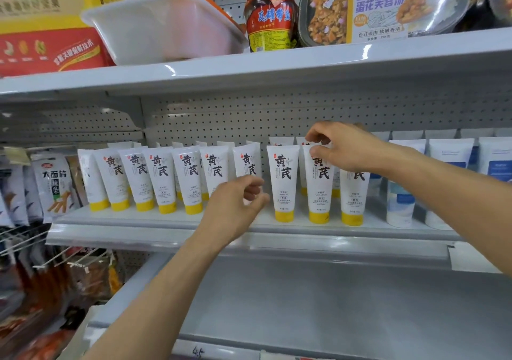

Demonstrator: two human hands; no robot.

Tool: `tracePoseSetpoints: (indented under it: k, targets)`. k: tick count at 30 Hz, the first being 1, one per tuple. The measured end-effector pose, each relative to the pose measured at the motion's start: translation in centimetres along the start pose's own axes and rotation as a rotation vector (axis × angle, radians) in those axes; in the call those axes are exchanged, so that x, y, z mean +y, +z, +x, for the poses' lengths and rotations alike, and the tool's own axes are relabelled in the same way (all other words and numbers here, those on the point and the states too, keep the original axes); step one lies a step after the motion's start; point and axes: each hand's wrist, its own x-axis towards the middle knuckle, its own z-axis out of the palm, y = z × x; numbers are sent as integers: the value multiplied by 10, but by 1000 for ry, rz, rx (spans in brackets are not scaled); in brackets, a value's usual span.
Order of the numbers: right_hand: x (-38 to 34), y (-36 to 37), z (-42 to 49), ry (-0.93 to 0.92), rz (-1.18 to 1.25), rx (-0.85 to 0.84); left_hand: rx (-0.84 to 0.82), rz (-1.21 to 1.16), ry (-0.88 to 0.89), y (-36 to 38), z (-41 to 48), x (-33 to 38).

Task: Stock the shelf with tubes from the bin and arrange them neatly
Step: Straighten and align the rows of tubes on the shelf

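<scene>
- Pinching the crimped top edge of one white tube (318, 185) between thumb and fingertips: right hand (346, 149), right of centre in the frame, palm down, forearm running off the right edge.
- Loosely curled, fingers bent toward the palm and holding nothing visible: left hand (235, 207), at centre frame, just in front of a gap in the front row; touching the tube behind it or not — cannot tell.
- Standing cap-down on yellow caps along the middle shelf (155, 225): row of white tubes (163, 179) with black characters, stretching from left of centre to right of centre, more tube tops showing behind.
- Upright and close together toward the right, slightly tilted toward the left end of the row.
- Just left of the pinched tube: another upright tube (283, 183), apart from it by a narrow gap.
- At the right edge, same shelf: white tubes with blue labels (399, 190).
- On the upper shelf, upper left of the frame: white plastic bin (163, 27), tilted — contents not visible.
- Beside it, top centre: red-wrapped jar (270, 15), then a boxed meal (379, 4).
- At lower left: hanging snack packets (52, 185).
</scene>
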Motion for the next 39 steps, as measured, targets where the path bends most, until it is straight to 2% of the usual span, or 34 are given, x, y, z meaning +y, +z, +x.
tracePoseSetpoints:
  k: [4,9,15,22,27,30,35,39]
  targets:
    - [-4,-6,8,-67,66,50,75,-51,94,-36,22,1]
    - [-14,-15,33,-144,105,0,32,-21,138,-78,69,-16]
    - [-32,-17,81,-153,109,-80,-229,106,180,-107,136,-49]
    - [-53,-5,133,-122,32,-242,-530,294,276,-102,192,-71]
    - [-55,8,159,-60,-184,-329,-583,160,303,-83,218,-66]
    - [-48,14,165,33,-300,-432,-684,85,341,-66,228,-56]
    - [-35,24,166,84,-259,-490,-896,93,399,-45,232,-48]
    - [-28,33,169,57,-164,-473,-868,73,389,-33,231,-47]
